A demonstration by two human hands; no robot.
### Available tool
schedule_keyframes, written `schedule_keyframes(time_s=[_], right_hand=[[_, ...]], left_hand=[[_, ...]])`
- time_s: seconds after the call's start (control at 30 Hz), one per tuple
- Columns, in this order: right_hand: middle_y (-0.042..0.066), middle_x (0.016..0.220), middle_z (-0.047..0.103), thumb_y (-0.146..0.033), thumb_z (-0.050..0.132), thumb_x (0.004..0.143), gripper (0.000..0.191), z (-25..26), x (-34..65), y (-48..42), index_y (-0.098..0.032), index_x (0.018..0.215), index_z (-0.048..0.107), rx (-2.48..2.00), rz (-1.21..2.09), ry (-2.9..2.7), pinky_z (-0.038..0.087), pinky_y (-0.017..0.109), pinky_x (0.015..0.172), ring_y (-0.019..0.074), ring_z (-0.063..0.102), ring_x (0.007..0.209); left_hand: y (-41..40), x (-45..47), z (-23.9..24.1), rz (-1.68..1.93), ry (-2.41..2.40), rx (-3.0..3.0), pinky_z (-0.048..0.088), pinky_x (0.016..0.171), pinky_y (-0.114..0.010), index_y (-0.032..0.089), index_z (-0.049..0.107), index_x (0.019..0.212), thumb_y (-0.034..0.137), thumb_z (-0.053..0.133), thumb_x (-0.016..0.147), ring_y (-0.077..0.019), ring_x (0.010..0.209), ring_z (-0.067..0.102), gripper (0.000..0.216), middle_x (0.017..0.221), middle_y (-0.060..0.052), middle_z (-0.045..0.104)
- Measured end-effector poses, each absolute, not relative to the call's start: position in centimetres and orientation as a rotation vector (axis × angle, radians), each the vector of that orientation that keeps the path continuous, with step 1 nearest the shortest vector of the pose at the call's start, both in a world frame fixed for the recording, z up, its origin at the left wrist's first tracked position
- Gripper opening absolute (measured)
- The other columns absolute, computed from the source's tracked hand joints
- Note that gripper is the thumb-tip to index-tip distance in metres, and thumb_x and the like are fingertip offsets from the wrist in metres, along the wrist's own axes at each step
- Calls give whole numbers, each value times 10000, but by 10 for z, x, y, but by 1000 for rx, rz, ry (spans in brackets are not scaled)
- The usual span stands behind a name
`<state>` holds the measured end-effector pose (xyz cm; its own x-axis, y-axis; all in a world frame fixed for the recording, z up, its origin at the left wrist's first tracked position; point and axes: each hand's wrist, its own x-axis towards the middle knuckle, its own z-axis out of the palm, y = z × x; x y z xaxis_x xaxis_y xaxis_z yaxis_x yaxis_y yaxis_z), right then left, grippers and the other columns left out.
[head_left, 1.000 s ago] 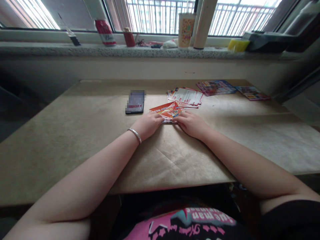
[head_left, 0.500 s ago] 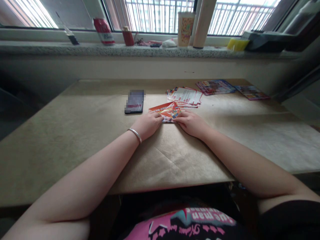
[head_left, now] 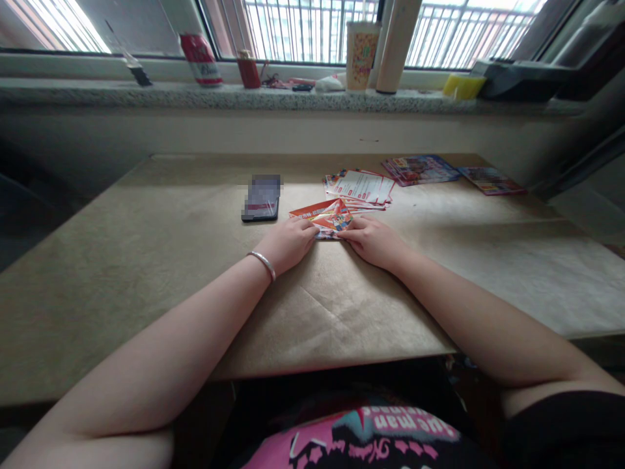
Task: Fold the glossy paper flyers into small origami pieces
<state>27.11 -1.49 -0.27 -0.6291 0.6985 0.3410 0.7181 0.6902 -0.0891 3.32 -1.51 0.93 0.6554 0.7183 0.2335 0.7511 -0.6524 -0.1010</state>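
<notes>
Head view: both hands are at the middle of the beige tabletop, grasping a folded orange paper along its near edge, the fingers of the left hand [head_left: 291, 242] at its left part and those of the right hand [head_left: 374, 241] at its right corner; how the thumbs sit beneath cannot be told. The folded paper [head_left: 328, 213] lies on the tabletop [head_left: 317, 312], with an orange flap reaching left past the fingers and a bright printed face between them. A silver bracelet [head_left: 263, 264] circles the left wrist. Just beyond the paper is a fanned pile of white cards [head_left: 364, 186] with red borders; whether the two touch is unclear. A dark phone [head_left: 263, 200], partly blurred out, lies flat beyond the left hand. Farther back on the right are a spread of blue and red leaflets [head_left: 426, 169] and, beside it, a smaller leaflet pile [head_left: 493, 181]. Along the speckled windowsill [head_left: 293, 102] stand a red and white can [head_left: 201, 62], a small red container [head_left: 249, 71], a patterned cup [head_left: 362, 57], a beige cylinder [head_left: 396, 52] and, near the right end, a yellow block [head_left: 463, 86] next to a dark object [head_left: 515, 81].
</notes>
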Motion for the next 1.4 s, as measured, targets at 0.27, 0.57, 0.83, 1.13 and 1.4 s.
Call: schedule_keyframes(time_s=[0.27,0.57,0.83,1.13,1.4], right_hand=[[85,981,671,-244,471,963,315,-2,271,-16,-260,1122,742,-1124,-108,-2564,444,311,815,198,576,912],[71,1001,687,-196,479,942,316,-1,274,-17,-251,1121,734,-1118,-97,-2573,450,305,817,198,597,929],[58,1023,714,-168,506,913,279,0,277,-16,-226,1038,748,-1080,-63,-2549,474,303,860,195,632,951],[63,986,714,-176,509,916,274,-1,278,-15,-225,1020,757,-1092,-28,-2545,471,310,863,195,631,943],[71,969,720,-168,523,902,263,-4,278,-11,-207,991,767,-1034,6,-2502,481,316,871,193,638,914]], left_hand=[[-13,32,8,-267,-1161,-2691,516,938,-377,143,678,1093,190,412,959,-217,994,646,301,1087,-104,694],[-24,42,13,-145,-1227,-2693,510,932,-398,166,591,1271,300,472,953,-256,1070,605,365,1167,-131,644],[-31,46,10,-130,-1264,-2641,523,889,-417,189,555,1344,347,435,964,-285,1079,585,428,1193,-150,615],[-29,50,6,-153,-1113,-2662,453,1023,-420,71,559,1310,337,416,974,-294,1182,530,451,1282,-169,587],[-32,53,10,-126,-1178,-2672,467,972,-400,67,549,1286,371,418,974,-294,1151,543,455,1240,-172,597]])
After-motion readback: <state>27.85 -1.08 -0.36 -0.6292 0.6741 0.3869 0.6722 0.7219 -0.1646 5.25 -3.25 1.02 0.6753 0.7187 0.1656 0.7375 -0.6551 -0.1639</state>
